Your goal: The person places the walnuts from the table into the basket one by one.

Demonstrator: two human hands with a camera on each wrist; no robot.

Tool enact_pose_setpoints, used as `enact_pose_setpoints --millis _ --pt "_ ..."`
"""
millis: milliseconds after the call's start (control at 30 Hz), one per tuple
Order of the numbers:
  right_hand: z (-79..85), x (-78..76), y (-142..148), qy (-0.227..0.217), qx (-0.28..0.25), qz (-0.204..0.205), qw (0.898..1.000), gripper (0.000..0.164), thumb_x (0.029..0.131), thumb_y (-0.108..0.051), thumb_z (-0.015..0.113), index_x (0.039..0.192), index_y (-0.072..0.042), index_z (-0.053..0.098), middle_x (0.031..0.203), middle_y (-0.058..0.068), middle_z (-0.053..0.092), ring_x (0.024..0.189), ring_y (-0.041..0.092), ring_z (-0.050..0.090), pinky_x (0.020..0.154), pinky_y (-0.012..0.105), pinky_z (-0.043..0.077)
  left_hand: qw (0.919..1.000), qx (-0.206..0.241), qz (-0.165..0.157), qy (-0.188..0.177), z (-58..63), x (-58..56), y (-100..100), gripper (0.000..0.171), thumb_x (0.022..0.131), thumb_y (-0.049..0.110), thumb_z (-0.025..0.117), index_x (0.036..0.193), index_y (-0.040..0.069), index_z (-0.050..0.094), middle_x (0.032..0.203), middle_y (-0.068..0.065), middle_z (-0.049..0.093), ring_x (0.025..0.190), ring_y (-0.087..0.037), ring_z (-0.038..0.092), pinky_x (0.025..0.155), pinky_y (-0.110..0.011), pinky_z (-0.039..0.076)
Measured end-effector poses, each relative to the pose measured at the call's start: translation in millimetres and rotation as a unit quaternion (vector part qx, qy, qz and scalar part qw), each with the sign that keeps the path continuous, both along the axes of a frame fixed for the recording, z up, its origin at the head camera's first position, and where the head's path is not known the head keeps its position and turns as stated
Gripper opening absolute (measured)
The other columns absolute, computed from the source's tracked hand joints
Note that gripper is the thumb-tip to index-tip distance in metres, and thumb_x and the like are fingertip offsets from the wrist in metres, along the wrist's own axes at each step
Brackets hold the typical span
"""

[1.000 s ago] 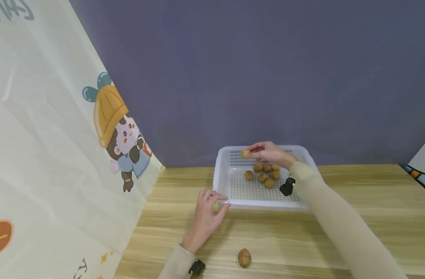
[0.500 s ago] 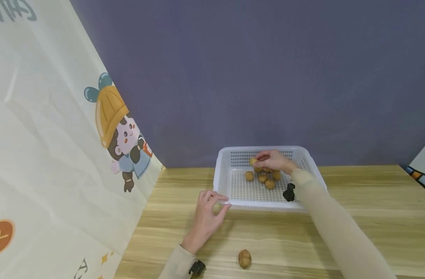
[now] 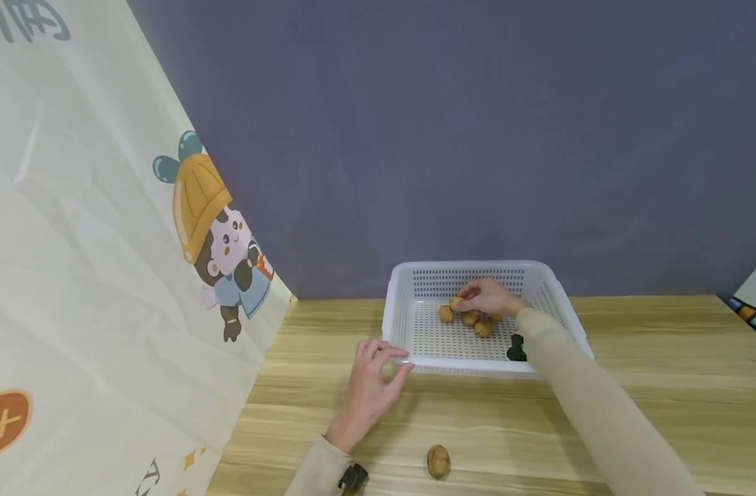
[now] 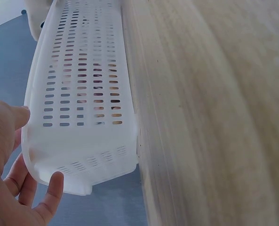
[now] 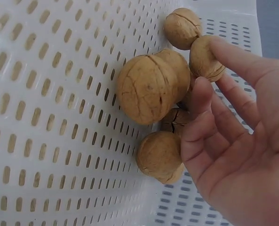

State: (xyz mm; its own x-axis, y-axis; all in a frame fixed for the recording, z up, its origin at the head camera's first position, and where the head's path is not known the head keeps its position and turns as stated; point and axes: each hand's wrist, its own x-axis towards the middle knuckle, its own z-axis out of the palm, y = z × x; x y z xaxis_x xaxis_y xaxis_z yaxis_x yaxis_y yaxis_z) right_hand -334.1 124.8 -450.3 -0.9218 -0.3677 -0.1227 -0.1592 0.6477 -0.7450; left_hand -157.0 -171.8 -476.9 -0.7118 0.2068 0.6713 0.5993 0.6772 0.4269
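Note:
A white perforated plastic basket [image 3: 471, 365] stands on the wooden table, with several walnuts [image 3: 484, 328] inside. My right hand [image 3: 491, 297] reaches into it, pinching one walnut [image 5: 204, 59] between thumb and fingers. In the right wrist view that walnut touches another walnut [image 5: 182, 28], and more are clustered beside the fingers. My left hand [image 3: 370, 389] holds the rim at the basket's near left corner; in the left wrist view the thumb and fingers lie around that corner [image 4: 33, 160]. A lone walnut [image 3: 438, 461] lies on the table in front of the basket.
The wooden table [image 3: 508, 420] runs back to a dark blue-grey wall panel [image 3: 464, 138]. A pale sheet with cartoon prints [image 3: 105, 262] rises along the left side. Small black devices are strapped to both wrists.
My right hand has come down and slightly to the right with its walnut, from above the basket to the others inside. The left hand keeps its hold on the rim.

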Motion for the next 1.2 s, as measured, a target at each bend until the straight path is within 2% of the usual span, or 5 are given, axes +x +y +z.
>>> enact_pose_setpoints --millis 167,600,833,1067,1200 --pt "1.8 2.4 0 0.007 0.022 0.000 1.000 0.052 0.095 -0.036 0.080 0.130 0.000 0.070 0.125 0.019 0.073 0.105 0.026 0.070 0.090 0.042 0.061 0.9999 -0.004 0.005 -0.013 2.2 2.3 0 0.022 0.086 0.020 0.088 0.104 0.015 0.078 0.100 0.000 0.063 0.105 -0.017 0.055 0.091 -0.034 0.052" --pt "7.0 1.5 2 -0.037 0.036 0.006 0.999 0.053 0.097 -0.033 0.079 0.135 0.002 0.067 0.117 0.017 0.075 0.084 0.018 0.070 0.072 0.031 0.057 0.9998 -0.006 0.005 -0.016 2.3 1.8 0 0.023 0.085 0.020 0.089 0.104 0.014 0.078 0.100 0.000 0.064 0.106 -0.018 0.055 0.093 -0.035 0.053" --pt "39.4 4.6 7 -0.003 0.051 0.058 0.997 0.054 0.100 -0.029 0.072 0.140 0.006 0.060 0.116 0.019 0.074 0.086 0.025 0.071 0.076 0.040 0.058 0.9999 -0.003 0.005 -0.011 1.1 0.0 1 0.022 0.085 0.020 0.089 0.103 0.015 0.078 0.100 0.000 0.064 0.104 -0.017 0.055 0.091 -0.035 0.052" --pt "94.8 42.4 -6 0.107 0.030 0.093 0.989 0.047 0.103 -0.031 0.069 0.141 -0.002 0.065 0.133 0.016 0.073 0.122 0.034 0.069 0.104 0.056 0.057 1.0000 0.000 0.005 -0.007 1.3 -0.3 2 0.020 0.086 0.020 0.088 0.102 0.015 0.078 0.100 0.000 0.065 0.104 -0.018 0.056 0.090 -0.035 0.053" --pt "109.9 86.1 -17 0.145 -0.006 0.106 0.984 0.036 0.102 -0.032 0.073 0.131 -0.011 0.072 0.118 0.008 0.078 0.094 0.021 0.073 0.083 0.043 0.063 0.9999 0.003 0.006 -0.011 1.6 0.0 1 0.020 0.086 0.019 0.088 0.102 0.014 0.078 0.101 0.000 0.065 0.105 -0.018 0.056 0.091 -0.035 0.053"
